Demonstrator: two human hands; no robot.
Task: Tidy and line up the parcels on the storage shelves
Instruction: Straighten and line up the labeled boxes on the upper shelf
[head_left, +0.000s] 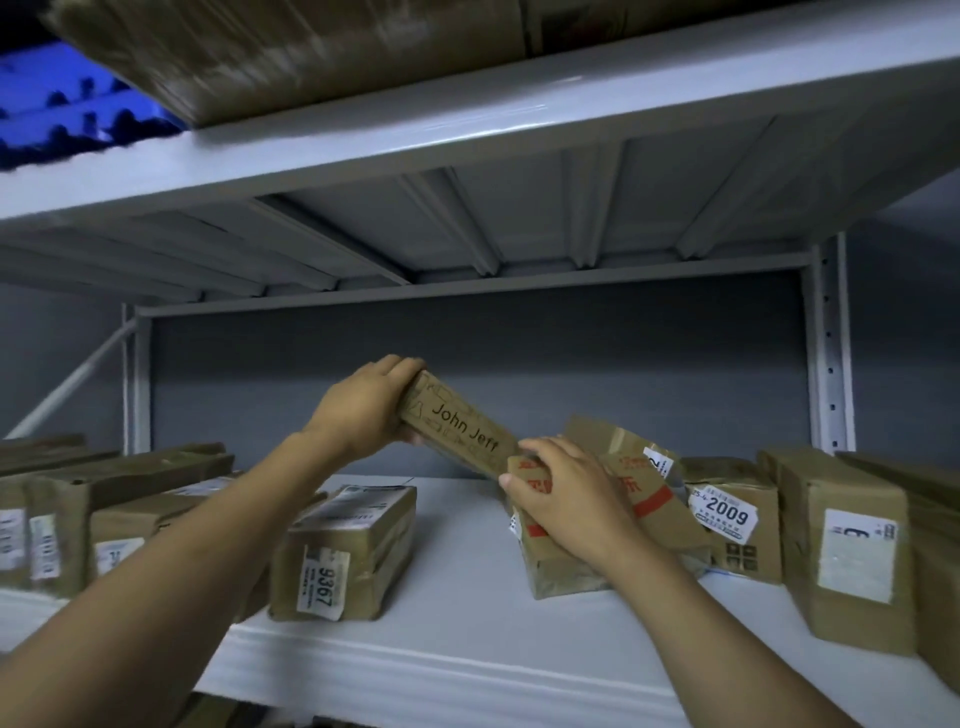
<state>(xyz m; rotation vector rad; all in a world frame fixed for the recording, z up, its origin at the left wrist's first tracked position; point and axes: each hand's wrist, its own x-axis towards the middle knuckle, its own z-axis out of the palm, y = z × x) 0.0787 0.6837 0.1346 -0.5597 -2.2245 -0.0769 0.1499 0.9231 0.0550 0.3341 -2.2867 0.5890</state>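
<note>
The John Jeff box (457, 431) is hidden at its lower end by the right hand (566, 499). Above it, a carton (311, 57) is blurred and cut off.

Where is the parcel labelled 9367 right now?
Head view, left of centre: the 9367 parcel sits near the shelf front, below the left hand, across bare shelf from the red-taped parcel the right hand grips.

Bare left hand (358, 410), bare right hand (566, 501)

Dim, bluish cast; glare streak on upper shelf rail (519, 111); top carton (311, 57) motion-blurred; edges bowed, perhaps wide-angle lens.
</note>
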